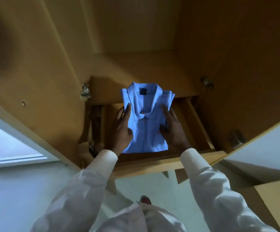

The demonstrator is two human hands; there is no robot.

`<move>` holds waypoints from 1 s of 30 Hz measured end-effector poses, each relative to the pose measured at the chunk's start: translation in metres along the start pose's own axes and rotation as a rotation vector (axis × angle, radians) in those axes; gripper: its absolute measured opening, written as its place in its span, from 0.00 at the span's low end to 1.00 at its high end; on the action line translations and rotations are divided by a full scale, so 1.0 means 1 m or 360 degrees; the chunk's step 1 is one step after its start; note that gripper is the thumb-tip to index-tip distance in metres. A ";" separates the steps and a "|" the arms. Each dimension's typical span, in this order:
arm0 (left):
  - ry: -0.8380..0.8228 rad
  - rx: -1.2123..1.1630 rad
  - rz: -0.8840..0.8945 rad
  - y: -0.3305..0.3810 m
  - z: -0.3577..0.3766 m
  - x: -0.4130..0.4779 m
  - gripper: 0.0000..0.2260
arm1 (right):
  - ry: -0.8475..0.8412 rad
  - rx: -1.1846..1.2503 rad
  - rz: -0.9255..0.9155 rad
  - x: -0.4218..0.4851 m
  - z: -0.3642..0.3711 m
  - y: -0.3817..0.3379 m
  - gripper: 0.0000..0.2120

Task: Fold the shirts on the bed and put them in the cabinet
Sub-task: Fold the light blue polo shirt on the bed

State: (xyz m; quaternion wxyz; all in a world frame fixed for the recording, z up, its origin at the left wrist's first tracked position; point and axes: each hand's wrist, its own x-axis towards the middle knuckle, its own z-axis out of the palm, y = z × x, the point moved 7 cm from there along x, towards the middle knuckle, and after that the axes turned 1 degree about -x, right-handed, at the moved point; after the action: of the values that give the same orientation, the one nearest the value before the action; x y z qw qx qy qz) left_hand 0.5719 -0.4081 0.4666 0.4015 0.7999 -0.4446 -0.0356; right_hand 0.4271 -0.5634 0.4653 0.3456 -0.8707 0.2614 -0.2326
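Wood-veneer cabinet (135,67), both doors open, seen from above.

- Cabinet's left side: open door (35,64), metal hinge (85,91) at its inner edge.
- Left hand (121,128): inside the cabinet opening, flat against the left edge of the folded shirt. Fingers nearly straight, thumb laid on the cloth. It supports rather than clenches.
- Folded light-blue collared shirt (146,124): in the middle of the cabinet opening, collar toward the cabinet's back, over the low wooden compartment (192,121). Cannot tell whether it rests on the wood or is just above it.
- Right hand (173,131): on the shirt's right edge, fingers stretched along the top, thumb pressing a small crease into the fabric.
- Cabinet's right side: second hinge (206,82), then the right door (236,56).

Handling, as a judgement: light, soft and limp, with no stiffness of its own. The fold holds only while both long edges are supported. Best hold is both sides at mid-length, palms partly under, lowered flat. A one-handed or corner grip would likely let the layers slide and open. No breakage risk.
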 end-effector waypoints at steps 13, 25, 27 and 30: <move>-0.0304 0.0386 -0.0837 -0.096 0.047 -0.009 0.34 | -0.0687 0.0272 0.0269 0.056 0.110 0.082 0.38; -0.1266 0.0955 -0.0795 -0.129 0.109 -0.053 0.22 | -0.1267 -0.0836 0.0438 0.003 0.155 0.121 0.49; -0.1351 0.1007 -0.0822 -0.141 0.107 -0.064 0.24 | -0.1263 -0.0887 0.0434 -0.001 0.160 0.120 0.49; -0.1434 0.0971 -0.0920 -0.145 0.103 -0.072 0.22 | -0.1286 -0.0959 0.0416 -0.008 0.166 0.121 0.50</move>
State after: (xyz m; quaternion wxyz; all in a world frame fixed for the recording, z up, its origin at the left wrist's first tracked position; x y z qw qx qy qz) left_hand 0.5843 -0.3768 0.2774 -0.0988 0.8733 -0.3258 -0.3485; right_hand 0.4827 -0.5541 0.2681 0.1792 -0.9119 0.2690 0.2528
